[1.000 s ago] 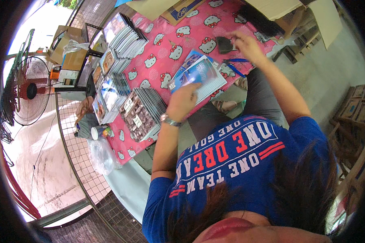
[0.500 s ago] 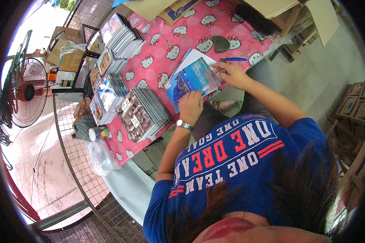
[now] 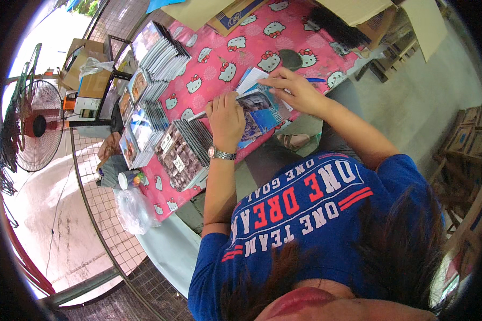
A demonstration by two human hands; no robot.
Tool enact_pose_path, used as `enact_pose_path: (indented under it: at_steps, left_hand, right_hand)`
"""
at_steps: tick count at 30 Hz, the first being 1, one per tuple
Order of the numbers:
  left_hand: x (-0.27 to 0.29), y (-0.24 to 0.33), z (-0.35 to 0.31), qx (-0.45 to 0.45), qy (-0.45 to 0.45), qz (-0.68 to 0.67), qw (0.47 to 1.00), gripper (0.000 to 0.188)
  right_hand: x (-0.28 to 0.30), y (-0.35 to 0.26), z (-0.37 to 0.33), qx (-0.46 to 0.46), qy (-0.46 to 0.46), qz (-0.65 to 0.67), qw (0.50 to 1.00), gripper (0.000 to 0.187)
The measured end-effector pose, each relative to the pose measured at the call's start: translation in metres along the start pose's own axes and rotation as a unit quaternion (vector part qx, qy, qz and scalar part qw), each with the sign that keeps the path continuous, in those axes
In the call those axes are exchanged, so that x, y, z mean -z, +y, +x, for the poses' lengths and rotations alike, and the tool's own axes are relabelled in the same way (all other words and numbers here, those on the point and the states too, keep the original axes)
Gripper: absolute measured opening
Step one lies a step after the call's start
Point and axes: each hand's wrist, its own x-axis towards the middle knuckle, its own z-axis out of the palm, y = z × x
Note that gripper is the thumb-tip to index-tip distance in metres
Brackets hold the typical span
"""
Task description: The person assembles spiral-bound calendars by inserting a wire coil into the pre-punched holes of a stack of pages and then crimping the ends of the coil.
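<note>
A notebook point(image 3: 263, 116) with a blue scenic picture cover lies at the table's near edge, between my hands. My left hand point(image 3: 226, 120) is closed on the left part of its cover, which is bent up and shows a greyish picture. At the far right of the notebook, my right hand point(image 3: 295, 92) has its fingers bent over the top edge, its thumb tucked below. White sheets point(image 3: 251, 79) stick out beyond the cover beside those fingertips. Close by the right wrist lies a blue pen point(image 3: 316, 80).
Stacks of spiral notebooks point(image 3: 181, 158) stand along the table's left side. A dark round object point(image 3: 291, 59) rests on the pink tablecloth point(image 3: 219, 53). Cardboard point(image 3: 235, 18) lies at the far edge. Left are a fan point(image 3: 39, 125), a cup point(image 3: 127, 180) and a plastic bag point(image 3: 136, 211).
My left hand has moved left and away from me, lifting the left part of the notebook's cover. My right hand has shifted slightly toward the top of the notebook.
</note>
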Motion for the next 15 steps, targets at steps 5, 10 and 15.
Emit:
enact_pose_path:
  at_steps: [5,10,15]
  left_hand:
    - [-0.002,0.005,0.002,0.002,0.018,-0.006,1.000,0.023]
    - [-0.002,0.006,-0.004,0.001,0.031,0.000,1.000,0.024]
    - [0.000,0.008,-0.009,0.009,0.023,0.004,1.000,0.024]
  right_hand:
    - [0.006,0.004,0.014,0.042,-0.021,-0.044,0.998,0.037]
    - [0.007,-0.011,0.021,0.075,-0.031,-0.045,0.996,0.033]
    - [0.010,-0.014,0.014,0.027,-0.058,0.038,0.997,0.031]
